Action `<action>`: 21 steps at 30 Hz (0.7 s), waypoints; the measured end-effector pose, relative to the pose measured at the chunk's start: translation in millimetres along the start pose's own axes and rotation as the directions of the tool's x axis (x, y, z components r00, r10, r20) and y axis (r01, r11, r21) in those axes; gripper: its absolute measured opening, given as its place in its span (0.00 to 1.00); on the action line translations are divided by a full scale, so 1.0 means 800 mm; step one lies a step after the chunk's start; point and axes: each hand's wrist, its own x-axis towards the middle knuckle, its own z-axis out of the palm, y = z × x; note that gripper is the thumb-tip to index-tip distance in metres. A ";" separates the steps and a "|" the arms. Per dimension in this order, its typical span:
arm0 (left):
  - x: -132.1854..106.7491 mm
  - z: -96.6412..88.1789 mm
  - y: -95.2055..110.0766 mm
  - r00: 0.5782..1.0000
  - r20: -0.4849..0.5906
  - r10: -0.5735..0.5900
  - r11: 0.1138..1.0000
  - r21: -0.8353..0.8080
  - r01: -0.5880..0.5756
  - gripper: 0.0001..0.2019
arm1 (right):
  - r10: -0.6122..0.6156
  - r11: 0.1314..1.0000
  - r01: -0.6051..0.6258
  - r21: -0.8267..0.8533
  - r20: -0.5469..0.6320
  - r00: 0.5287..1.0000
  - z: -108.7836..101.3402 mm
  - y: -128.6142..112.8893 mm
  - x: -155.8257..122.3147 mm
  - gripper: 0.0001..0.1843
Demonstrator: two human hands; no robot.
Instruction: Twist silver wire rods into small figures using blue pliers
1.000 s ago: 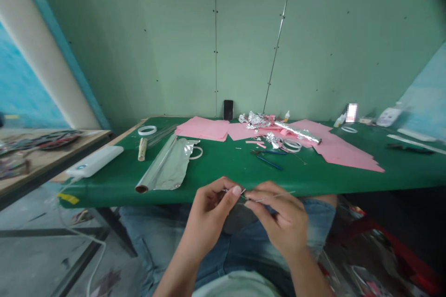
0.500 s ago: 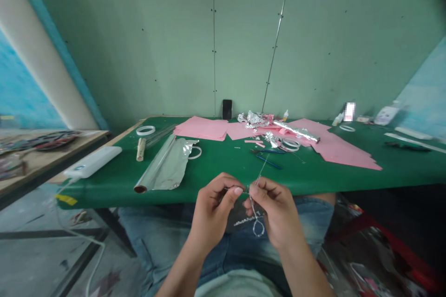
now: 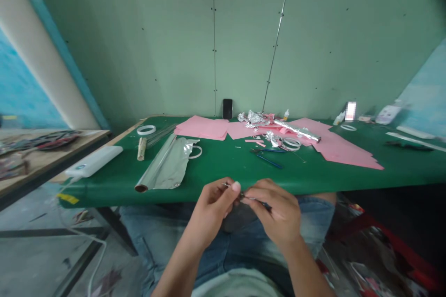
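Note:
My left hand (image 3: 214,206) and my right hand (image 3: 275,211) meet over my lap, just in front of the green table (image 3: 223,171). Both pinch a thin silvery wire (image 3: 245,196) between thumb and fingers, the fingertips almost touching. Most of the wire is hidden inside my right hand. On the table lie a foil roll (image 3: 163,167), pink paper sheets (image 3: 204,127), blue-handled pliers (image 3: 266,160) and crumpled foil (image 3: 254,119).
White tape rings (image 3: 146,130) and a white power bank (image 3: 94,161) lie at the table's left. A foil-wrapped stick (image 3: 298,132), more pink paper (image 3: 343,151) and small bottles sit to the right. A black phone (image 3: 227,108) leans on the wall. A wooden bench (image 3: 38,153) stands left.
Half a second ago the wire stood up and hung in a twisted loop below my right hand; now my right hand has turned over and the wire lies flat between my fingers.

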 end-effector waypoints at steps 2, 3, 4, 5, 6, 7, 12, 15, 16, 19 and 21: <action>-0.001 0.001 0.004 1.000 0.018 0.003 1.000 0.009 -0.004 0.20 | -0.061 0.998 0.062 -0.022 0.016 0.998 -0.001 0.003 0.001 0.06; -0.001 0.001 0.005 1.000 0.026 0.011 1.000 0.018 -0.012 0.19 | -0.074 0.997 0.074 -0.029 0.019 0.997 -0.001 0.004 0.001 0.06; -0.001 0.001 0.006 0.999 0.035 0.019 0.999 0.027 -0.020 0.19 | -0.076 0.996 0.077 -0.034 0.020 0.997 -0.001 0.004 0.001 0.06; -0.001 0.000 0.006 0.999 0.044 0.026 0.999 0.037 -0.028 0.18 | -0.066 0.997 0.067 -0.035 0.019 0.998 -0.001 0.003 0.001 0.06; -0.001 0.000 0.006 0.998 0.051 0.034 0.998 0.050 -0.037 0.18 | -0.043 0.999 0.043 -0.033 0.011 0.999 0.000 0.002 0.001 0.06; -0.001 -0.001 0.005 0.997 0.058 0.046 0.996 0.070 -0.050 0.17 | -0.002 1.000 0.002 -0.030 0.000 1.000 0.000 0.000 0.000 0.06; -0.004 -0.005 0.003 0.977 0.101 0.190 0.942 0.263 -0.210 0.14 | 0.391 0.914 -0.392 0.105 0.026 0.920 -0.001 -0.009 0.000 0.09; -0.004 -0.008 0.000 0.940 0.170 0.296 0.863 0.374 -0.340 0.13 | 0.571 0.729 -0.594 0.339 0.176 0.802 -0.003 -0.008 0.004 0.14; -0.003 -0.009 -0.001 0.924 0.191 0.331 0.829 0.409 -0.381 0.12 | 0.604 0.653 -0.640 0.405 0.231 0.762 -0.003 -0.006 0.005 0.15; 0.001 -0.013 -0.003 0.869 0.259 0.421 0.702 0.514 -0.493 0.09 | 0.660 0.458 -0.732 0.504 0.359 0.660 -0.004 -0.002 0.009 0.17; 0.005 -0.015 -0.002 0.817 0.327 0.475 0.571 0.592 -0.569 0.06 | 0.676 0.355 -0.776 0.521 0.430 0.598 -0.005 -0.001 0.010 0.19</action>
